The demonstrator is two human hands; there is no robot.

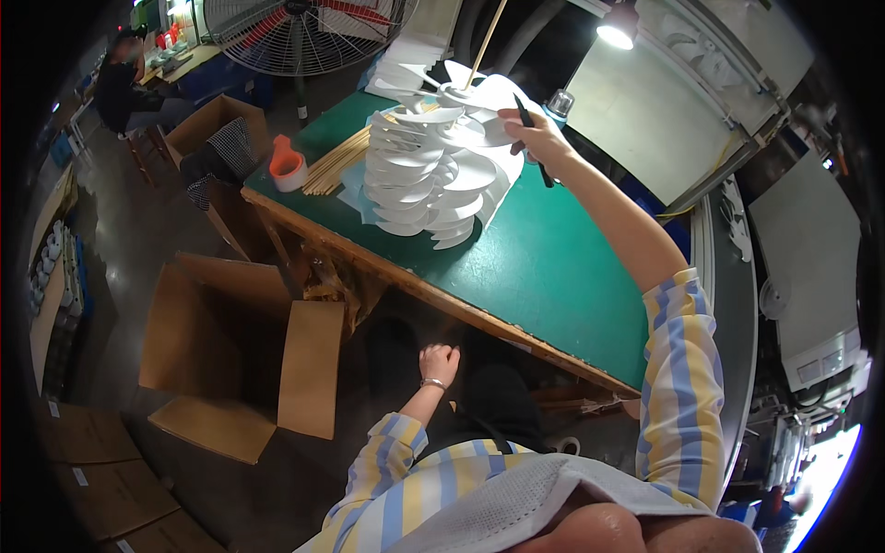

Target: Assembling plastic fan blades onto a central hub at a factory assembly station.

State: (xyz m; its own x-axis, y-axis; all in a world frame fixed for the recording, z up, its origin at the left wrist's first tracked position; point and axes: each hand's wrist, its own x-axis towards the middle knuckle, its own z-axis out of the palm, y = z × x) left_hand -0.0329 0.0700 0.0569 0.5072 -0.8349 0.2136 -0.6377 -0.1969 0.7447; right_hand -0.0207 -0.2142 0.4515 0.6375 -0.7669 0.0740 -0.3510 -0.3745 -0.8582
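My right hand (542,138) reaches over the green table and grips a slim black pen-like tool (546,173), slanted across the fingers. Close beside that hand stands a tall stack of white curved blades (424,175), with many thin, petal-like layers. A thin wooden stick (486,44) rises from the top of the stack. My left hand (440,364) is down below the table edge near my lap, its fingers curled closed, and nothing shows sticking out of it. A silver-coloured bangle circles the left wrist.
The green tabletop (544,286) holds a bundle of wooden sticks (336,166) and an orange tape dispenser (287,166). An open cardboard box (309,369) stands at the left. A large fan (304,32) and lit lamp (618,26) are behind; a person (124,88) sits far left.
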